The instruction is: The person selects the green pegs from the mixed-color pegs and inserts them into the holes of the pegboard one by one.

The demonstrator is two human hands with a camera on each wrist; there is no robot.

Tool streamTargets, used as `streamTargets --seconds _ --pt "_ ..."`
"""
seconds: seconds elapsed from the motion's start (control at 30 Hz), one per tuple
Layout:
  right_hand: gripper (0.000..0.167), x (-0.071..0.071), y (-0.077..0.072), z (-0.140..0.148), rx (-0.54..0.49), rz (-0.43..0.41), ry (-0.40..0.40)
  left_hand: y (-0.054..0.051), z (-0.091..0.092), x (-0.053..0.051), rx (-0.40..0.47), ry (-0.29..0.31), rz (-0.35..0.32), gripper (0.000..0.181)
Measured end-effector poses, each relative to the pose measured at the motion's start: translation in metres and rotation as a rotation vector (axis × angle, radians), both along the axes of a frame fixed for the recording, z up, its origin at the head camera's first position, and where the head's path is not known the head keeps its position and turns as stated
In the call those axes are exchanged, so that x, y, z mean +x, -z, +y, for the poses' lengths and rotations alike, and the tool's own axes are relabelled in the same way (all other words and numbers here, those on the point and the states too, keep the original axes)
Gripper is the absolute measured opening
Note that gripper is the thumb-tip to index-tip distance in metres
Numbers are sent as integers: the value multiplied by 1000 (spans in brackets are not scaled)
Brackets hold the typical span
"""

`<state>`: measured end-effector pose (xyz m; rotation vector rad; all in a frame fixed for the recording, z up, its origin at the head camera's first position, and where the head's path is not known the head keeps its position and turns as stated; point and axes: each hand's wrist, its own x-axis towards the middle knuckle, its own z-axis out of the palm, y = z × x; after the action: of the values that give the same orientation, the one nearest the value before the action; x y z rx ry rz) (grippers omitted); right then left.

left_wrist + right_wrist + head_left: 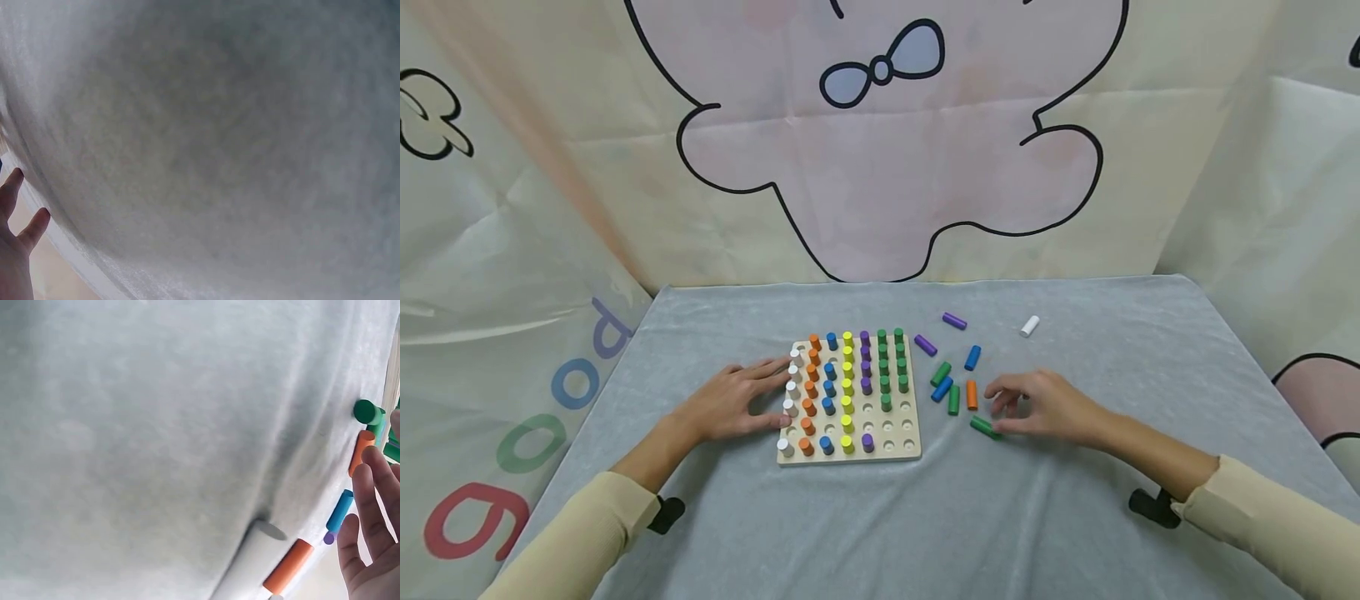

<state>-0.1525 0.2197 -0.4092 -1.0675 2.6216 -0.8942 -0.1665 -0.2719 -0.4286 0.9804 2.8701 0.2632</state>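
Observation:
A pale wooden pegboard (850, 461) lies on the cloth, with rows of white, orange, blue, yellow, purple and green pegs standing in its holes. My left hand (733, 402) rests at the board's left edge, fingers spread and thumb near the lower white pegs. In the left wrist view only part of the left hand (19, 244) shows. To the right of the board, my right hand (1037, 406) hovers with bent, parted fingers, its thumb beside a loose green peg (984, 427). An orange peg (972, 395) lies just left of the fingertips. No peg is visibly gripped.
Loose pegs lie right of the board: purple (955, 321), blue (973, 358), green (954, 399) and a white peg (1029, 326) farther off. The right wrist view shows another orange peg (288, 566) near a white one. Grey cloth (880, 533) covers the table.

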Motion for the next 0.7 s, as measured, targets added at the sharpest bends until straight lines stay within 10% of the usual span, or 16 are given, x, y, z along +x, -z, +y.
streamTargets --seconds 0.7 --pt "36 12 15 0 72 31 1 2 -1 0 9 3 8 81"
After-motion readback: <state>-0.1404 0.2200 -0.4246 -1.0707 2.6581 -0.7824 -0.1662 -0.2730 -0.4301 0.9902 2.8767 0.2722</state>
